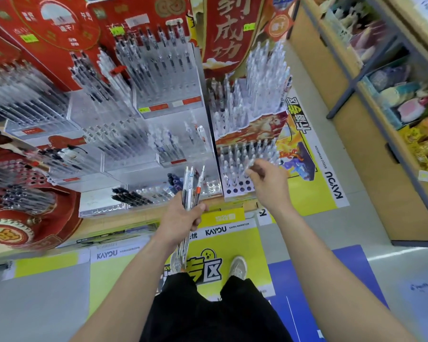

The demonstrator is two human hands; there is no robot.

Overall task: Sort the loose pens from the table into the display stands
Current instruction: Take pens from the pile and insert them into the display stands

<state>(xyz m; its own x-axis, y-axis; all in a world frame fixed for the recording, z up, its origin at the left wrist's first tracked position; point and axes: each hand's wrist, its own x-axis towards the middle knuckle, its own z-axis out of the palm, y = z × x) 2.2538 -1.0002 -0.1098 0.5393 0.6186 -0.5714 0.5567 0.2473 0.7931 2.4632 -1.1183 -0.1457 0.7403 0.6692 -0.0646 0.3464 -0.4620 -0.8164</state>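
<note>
You can read KAYOU ANIMATION on the white strip (223, 230), lower centre | KAYOU on the yellow floor mat (316, 193), right | red banner (227, 33), top centre, probably 成功

Display stands (129, 166): clear glossy plastic. Pens (190, 191): smooth plastic barrels. Header boards (59, 28): red printed card. Floor decal (235, 245): glossy.
</note>
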